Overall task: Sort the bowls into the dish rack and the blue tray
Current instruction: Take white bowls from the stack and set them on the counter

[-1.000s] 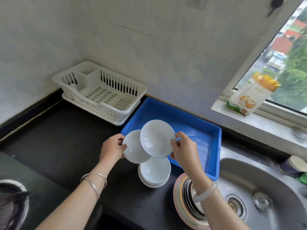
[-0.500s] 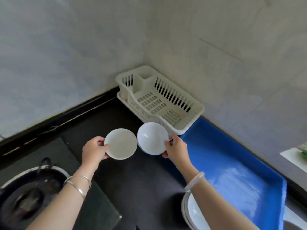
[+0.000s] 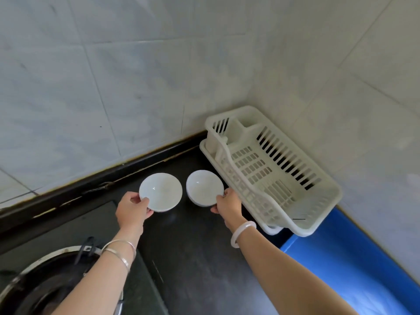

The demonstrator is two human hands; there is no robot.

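Note:
My left hand (image 3: 133, 209) grips the near rim of a small white bowl (image 3: 161, 191), held mouth-up above the black counter. My right hand (image 3: 228, 204) pinches the rim of a second white bowl (image 3: 203, 186), just left of the white dish rack (image 3: 318, 201). The two bowls sit side by side, apart by a narrow gap. The rack stands in the corner with nothing in it. The blue tray (image 3: 354, 264) lies to the rack's lower right, partly cut off by the frame.
A black counter (image 3: 193, 258) runs under the hands. A gas stove burner with a pan support (image 3: 45, 283) is at the lower left. Tiled walls meet behind the rack. Bracelets circle both wrists.
The view has swung left and the sink and bowl stack have left the frame. Both hands carried their bowls left toward the rack's near end, and the left bowl now faces mouth-up.

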